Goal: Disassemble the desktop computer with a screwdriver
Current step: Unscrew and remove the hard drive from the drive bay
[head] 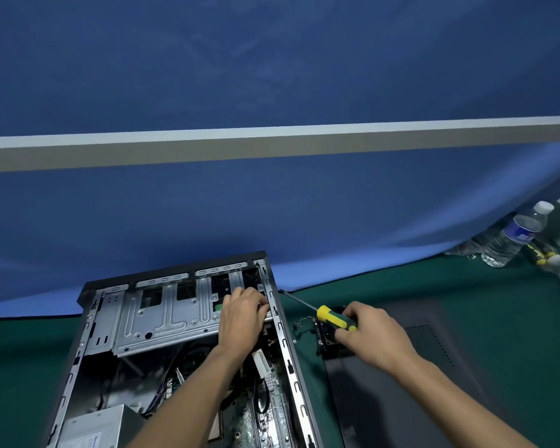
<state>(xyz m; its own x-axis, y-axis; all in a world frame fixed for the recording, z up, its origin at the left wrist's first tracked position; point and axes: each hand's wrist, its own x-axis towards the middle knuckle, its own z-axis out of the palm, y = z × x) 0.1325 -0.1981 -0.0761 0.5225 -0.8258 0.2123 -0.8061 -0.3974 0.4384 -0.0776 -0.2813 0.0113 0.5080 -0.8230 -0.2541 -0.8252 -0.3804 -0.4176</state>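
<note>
Blue cloth hangs behind a dark green table top (466, 286), and the black-framed desktop computer case (188, 337) lies open on its side at the near left. Its flat dark grey side panel (417, 367) is already off, lying just right of the case, with a small black fan (328, 334) on it. Inside, the silver metal drive cage (162, 315), power supply (94, 428) and green motherboard (265, 412) look still fitted, so most removal remains. Deep in the case's far right corner, the left hand (243, 318) has curled fingers; what they pinch is hidden. The right hand (372, 334) grips the yellow-and-green-handled screwdriver (332, 316), idle outside the case. Clear plastic water bottles (514, 237) stand at the far right edge.
</note>
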